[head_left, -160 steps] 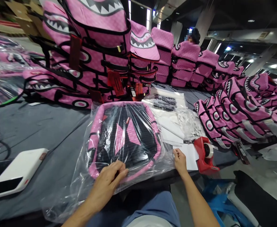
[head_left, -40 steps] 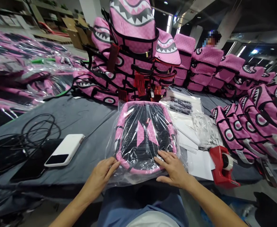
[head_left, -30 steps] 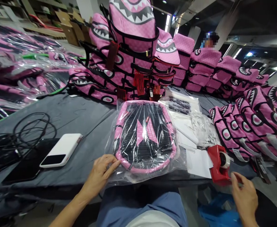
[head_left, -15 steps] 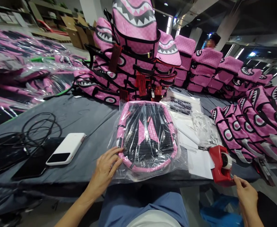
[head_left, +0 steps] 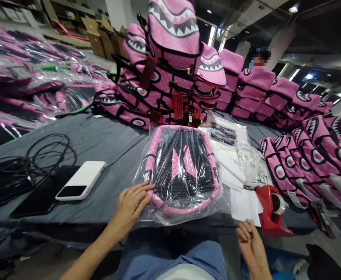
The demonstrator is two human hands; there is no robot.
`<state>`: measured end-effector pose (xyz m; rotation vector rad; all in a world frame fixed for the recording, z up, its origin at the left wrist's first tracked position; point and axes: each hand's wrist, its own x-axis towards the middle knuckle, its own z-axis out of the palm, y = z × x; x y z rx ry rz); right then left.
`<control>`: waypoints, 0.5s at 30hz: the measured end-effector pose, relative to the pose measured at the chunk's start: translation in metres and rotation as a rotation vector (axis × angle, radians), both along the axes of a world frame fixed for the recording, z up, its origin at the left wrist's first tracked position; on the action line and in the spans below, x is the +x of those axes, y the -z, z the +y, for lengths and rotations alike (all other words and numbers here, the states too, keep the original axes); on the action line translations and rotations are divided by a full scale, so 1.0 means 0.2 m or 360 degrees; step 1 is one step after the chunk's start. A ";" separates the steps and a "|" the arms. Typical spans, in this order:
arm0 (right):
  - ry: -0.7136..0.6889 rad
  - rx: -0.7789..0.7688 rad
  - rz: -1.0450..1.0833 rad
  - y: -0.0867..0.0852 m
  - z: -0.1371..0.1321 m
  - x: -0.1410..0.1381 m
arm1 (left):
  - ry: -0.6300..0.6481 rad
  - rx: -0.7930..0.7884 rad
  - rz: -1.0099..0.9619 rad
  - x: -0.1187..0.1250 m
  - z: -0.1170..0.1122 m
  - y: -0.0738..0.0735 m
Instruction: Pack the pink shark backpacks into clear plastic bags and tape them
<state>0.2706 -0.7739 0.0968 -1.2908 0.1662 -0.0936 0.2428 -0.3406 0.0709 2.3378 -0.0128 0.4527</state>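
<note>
A pink and black backpack sealed in a clear plastic bag [head_left: 185, 171] lies flat on the grey table [head_left: 106, 147] in front of me. My left hand [head_left: 132, 202] rests on the bag's near left corner, fingers stretched out and flat on the plastic. My right hand [head_left: 250, 241] hovers below the table edge, between the bag and a red tape dispenser [head_left: 271, 210]. Its fingertips are pinched together; whatever they hold is too small to make out.
A tall pile of pink shark-mouth backpacks [head_left: 170, 66] stands behind the bag, with more rows at the right [head_left: 304, 155]. White sheets [head_left: 243, 202] and spare clear bags [head_left: 225, 134] lie to the right. A white power bank [head_left: 81, 186], a dark phone [head_left: 39, 196] and cables [head_left: 42, 155] lie left. A person [head_left: 259, 58] stands far back.
My right hand left the bag, reached the tape dispenser, and has come back toward me with fingertips pinched. My left hand stayed on the bag's near left corner.
</note>
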 end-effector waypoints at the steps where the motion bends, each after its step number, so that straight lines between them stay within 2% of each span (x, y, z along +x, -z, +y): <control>1: -0.0173 -0.0012 -0.0014 -0.06 0.12 0.01 | 0.0015 -0.0011 0.0030 0.00 0.00 -0.01; 3: -0.0600 -0.0203 -0.0180 -0.22 0.35 0.06 | 0.0030 -0.0030 0.0073 0.00 0.00 -0.03; 6: -0.1526 -0.0829 -0.0619 -0.43 0.67 0.20 | 0.0048 -0.0046 0.0113 0.01 0.00 -0.06; 8: -0.2076 -0.1242 -0.0881 -0.52 0.87 0.32 | 0.0061 -0.0055 0.0135 0.01 -0.01 -0.07; 9: -0.2272 -0.1417 -0.0991 -0.54 0.96 0.37 | 0.0065 -0.0061 0.0143 0.01 -0.01 -0.07; 11: -0.2472 -0.1759 -0.1157 -0.54 1.10 0.45 | 0.0073 -0.0072 0.0154 0.01 -0.01 -0.07; 13: -0.2469 -0.2075 -0.1190 -0.50 1.20 0.50 | 0.0083 -0.0075 0.0154 0.01 -0.01 -0.07; 15: -0.2419 -0.2187 -0.1087 -0.46 1.24 0.54 | 0.0077 -0.0070 0.0132 0.01 -0.01 -0.07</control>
